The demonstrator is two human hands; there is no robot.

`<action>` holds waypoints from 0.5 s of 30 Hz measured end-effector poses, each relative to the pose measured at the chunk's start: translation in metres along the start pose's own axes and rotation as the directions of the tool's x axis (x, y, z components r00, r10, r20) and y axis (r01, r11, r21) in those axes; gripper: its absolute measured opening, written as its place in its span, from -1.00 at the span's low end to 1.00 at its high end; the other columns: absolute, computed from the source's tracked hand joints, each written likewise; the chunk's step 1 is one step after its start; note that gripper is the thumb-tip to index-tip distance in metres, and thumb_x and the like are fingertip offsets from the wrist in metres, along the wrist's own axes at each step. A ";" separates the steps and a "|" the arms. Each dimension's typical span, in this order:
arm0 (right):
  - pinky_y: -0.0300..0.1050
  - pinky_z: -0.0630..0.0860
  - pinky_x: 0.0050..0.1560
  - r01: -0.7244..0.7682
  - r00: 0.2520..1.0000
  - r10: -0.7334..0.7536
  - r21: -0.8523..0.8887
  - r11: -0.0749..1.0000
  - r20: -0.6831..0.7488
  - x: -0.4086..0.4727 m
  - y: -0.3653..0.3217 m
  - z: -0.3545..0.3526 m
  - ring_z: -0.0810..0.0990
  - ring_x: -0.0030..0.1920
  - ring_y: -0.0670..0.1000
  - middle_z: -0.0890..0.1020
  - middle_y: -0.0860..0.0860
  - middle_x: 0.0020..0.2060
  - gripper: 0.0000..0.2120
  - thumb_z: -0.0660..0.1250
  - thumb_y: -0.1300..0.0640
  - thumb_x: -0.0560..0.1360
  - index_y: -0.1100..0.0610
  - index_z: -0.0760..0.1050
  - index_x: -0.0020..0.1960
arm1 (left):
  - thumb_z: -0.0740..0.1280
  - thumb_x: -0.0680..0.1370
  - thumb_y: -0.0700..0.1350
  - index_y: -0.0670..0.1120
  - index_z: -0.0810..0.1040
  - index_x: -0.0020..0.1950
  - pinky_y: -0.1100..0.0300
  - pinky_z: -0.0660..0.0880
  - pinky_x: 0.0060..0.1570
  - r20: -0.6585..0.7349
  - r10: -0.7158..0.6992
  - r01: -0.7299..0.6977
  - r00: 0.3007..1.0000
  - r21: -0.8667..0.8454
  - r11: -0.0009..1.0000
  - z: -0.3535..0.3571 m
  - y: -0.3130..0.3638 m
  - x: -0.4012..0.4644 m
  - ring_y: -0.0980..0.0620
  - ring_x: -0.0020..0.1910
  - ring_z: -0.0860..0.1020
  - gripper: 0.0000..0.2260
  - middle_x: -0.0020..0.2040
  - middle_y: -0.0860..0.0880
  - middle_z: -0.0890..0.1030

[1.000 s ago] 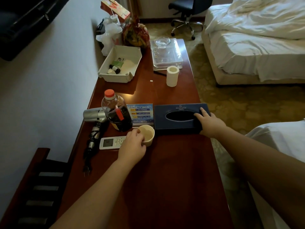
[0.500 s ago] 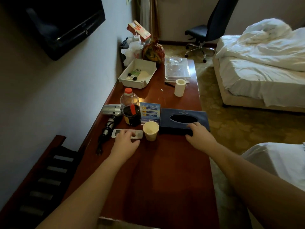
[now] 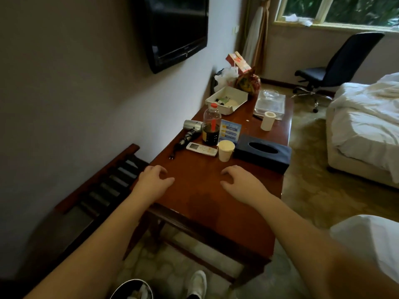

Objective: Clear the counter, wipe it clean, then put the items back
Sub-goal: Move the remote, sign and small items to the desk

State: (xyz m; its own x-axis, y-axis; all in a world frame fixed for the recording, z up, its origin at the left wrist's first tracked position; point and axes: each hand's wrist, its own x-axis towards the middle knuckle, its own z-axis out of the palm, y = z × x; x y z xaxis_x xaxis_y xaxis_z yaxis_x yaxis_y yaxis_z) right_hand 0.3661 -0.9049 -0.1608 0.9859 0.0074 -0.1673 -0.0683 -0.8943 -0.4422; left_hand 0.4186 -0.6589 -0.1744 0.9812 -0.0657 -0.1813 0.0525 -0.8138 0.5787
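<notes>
1. Reddish-brown wood counter [image 3: 216, 203] runs from near centre to far right along the left wall; near half bare, items grouped mid and far.
2. Left hand [image 3: 153, 182] over near-left edge of counter, fingers loosely curled, holding nothing. Contact with the wood: cannot tell.
3. Right hand [image 3: 239, 183] over near-centre of counter, fingers loosely curled, holding nothing. Both hands well apart from the items.
4. Mid row, left to right: hair dryer [image 3: 191, 128] by the wall, cord and plug trailing toward near; white remote [image 3: 201, 148] lying flat; paper cup [image 3: 225, 150] upright, just right of remote; dark blue tissue box [image 3: 262, 152] just right of cup, at the right edge.
5. Behind remote and cup: bottle [image 3: 211, 126] with orange cap, dark liquid in the lower part, upright; blue card [image 3: 230, 131] standing just right of it.
6. Farther: white tray [image 3: 226, 100] with small items inside, near the wall; clear plastic tray [image 3: 269, 103] to its right with a glass dish on top; toilet roll [image 3: 267, 120] upright just in front of clear tray.
7. Far end: white plastic bags [image 3: 225, 76], colourful wrapped bundle [image 3: 248, 82], red carton [image 3: 238, 61] on top.
8. Off-counter: wall TV [image 3: 174, 29] above left, office chair [image 3: 336, 65] far right, bed [image 3: 364, 126] right, slatted rack [image 3: 103, 186] near left.
</notes>
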 end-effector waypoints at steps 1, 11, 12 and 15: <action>-0.11 0.45 0.20 0.031 0.999 -0.031 -0.008 0.999 0.010 -0.008 -0.010 0.002 0.44 0.27 -0.02 0.40 -0.05 0.33 -0.64 0.21 -0.03 0.58 -0.01 0.37 0.36 | 0.34 0.56 0.07 -0.02 0.43 0.35 0.02 0.43 0.23 -0.027 -0.016 0.015 1.000 -0.016 1.000 -0.006 -0.007 -0.015 -0.07 0.34 0.37 -0.61 0.41 -0.07 0.34; -0.19 0.44 0.13 0.351 0.918 -0.341 -0.012 0.936 0.203 -0.055 -0.123 0.052 0.47 0.19 -0.05 0.44 -0.06 0.27 -0.63 0.23 -0.04 0.57 -0.01 0.39 0.35 | 0.32 0.58 0.05 -0.06 0.44 0.36 0.27 0.46 -0.16 -0.152 -0.268 0.240 0.951 -0.178 0.954 -0.073 -0.100 -0.158 0.12 0.00 0.47 -0.61 0.34 -0.05 0.39; -0.19 0.45 0.11 0.386 0.898 -0.378 0.007 0.922 0.225 -0.059 -0.139 0.061 0.48 0.15 -0.06 0.46 -0.06 0.24 -0.64 0.23 -0.04 0.57 0.00 0.40 0.34 | 0.32 0.58 0.05 -0.07 0.44 0.35 0.27 0.43 -0.14 -0.172 -0.303 0.272 0.938 -0.180 0.945 -0.081 -0.111 -0.172 0.13 0.00 0.45 -0.62 0.34 -0.04 0.39; -0.13 0.49 0.14 0.476 0.837 -0.472 0.057 0.877 0.277 -0.074 -0.187 0.089 0.49 0.14 -0.06 0.47 -0.06 0.24 -0.63 0.24 -0.05 0.56 -0.01 0.40 0.34 | 0.33 0.57 0.05 -0.06 0.47 0.31 0.23 0.40 -0.11 -0.243 -0.406 0.356 0.881 -0.226 0.907 -0.105 -0.145 -0.217 0.11 0.00 0.45 -0.65 0.31 -0.03 0.41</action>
State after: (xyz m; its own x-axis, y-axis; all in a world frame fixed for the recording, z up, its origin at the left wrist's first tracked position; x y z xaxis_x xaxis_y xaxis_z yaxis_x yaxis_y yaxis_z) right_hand 0.2921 -0.6987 -0.1445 0.8150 0.5524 -0.1748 0.4009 -0.7555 -0.5181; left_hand 0.2178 -0.4658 -0.1351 0.8881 0.4133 -0.2013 0.4387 -0.6308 0.6401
